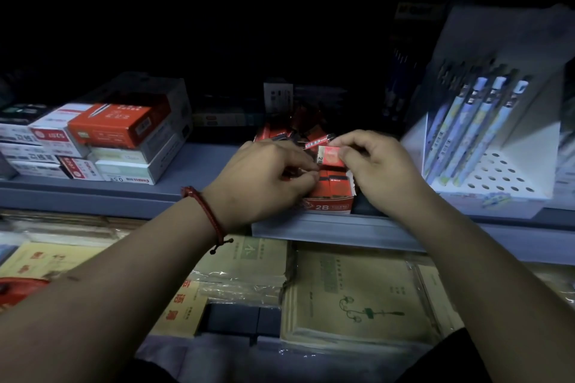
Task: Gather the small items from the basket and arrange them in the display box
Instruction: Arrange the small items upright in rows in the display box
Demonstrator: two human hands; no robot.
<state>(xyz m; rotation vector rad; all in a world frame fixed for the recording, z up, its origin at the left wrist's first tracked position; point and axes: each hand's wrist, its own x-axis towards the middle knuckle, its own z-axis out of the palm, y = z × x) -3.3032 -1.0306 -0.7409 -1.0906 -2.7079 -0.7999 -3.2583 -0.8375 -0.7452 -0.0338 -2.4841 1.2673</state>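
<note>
You are in the arranging step: both hands are at the display box (pixel 326 207), the small red carton marked 2B that sits at the near edge of the shelf (pixel 199 165). Your right hand (pixel 376 165) pinches a small packet (pixel 330 156), red and white, between thumb and fingertips, just above the far end of the box. Your left hand (pixel 264 177) has its fingers curled down at the left side of the box, against the packed row (pixel 333 180) of red packets. Whether it holds one of them cannot be told, since the fingertips are tucked out of sight.

The next move probably calls for lowering the pinched packet upright into a gap in the row, while the left hand steadies its neighbours so they do not tip.

A good deal is hard to read. The far part of the shelf is almost black, and the loose red heap (pixel 295 130) behind the box is only a dim jumble. A red shape (pixel 18 289) at the near left, cut off by the frame edge, may be the basket, but that is a guess
</note>
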